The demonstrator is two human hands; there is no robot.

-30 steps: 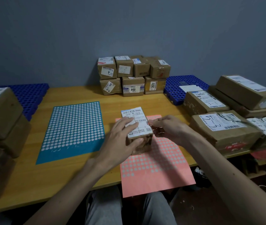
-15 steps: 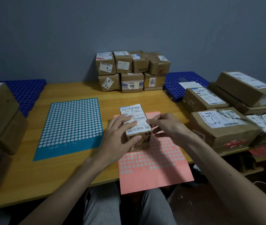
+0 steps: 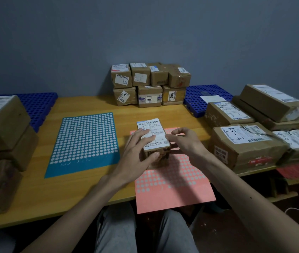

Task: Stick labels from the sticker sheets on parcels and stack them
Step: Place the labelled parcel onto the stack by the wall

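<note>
One small parcel [image 3: 152,131] stands on the pink sheet [image 3: 172,190] at the desk's [image 3: 83,190] front edge. L hand [image 3: 137,157] grips it, fingers [image 3: 143,133] over its top, thumb on the near face; R hand's [image 3: 186,144] curled fingers [image 3: 171,137] touch its top right edge, can't tell if pinching anything. Blue sheet [image 3: 84,139] lies just left, parcel stack [image 3: 149,84] at back.

Dim, flat indoor light, with wide-angle bending at the rims.
The grey wall [image 3: 145,33] is lightest near the centre and darkens toward the corners at 1, 5 and 7 o'clock. The parcel [image 3: 152,136] in the middle is sharp, its white label bright but free of glare. The back stack [image 3: 149,84] at 12 o'clock throws a soft shadow on its 9 o'clock side. The table [image 3: 35,189] edge bows, and the cartons [image 3: 2,125] at 9 o'clock are murky and smeared.
</note>
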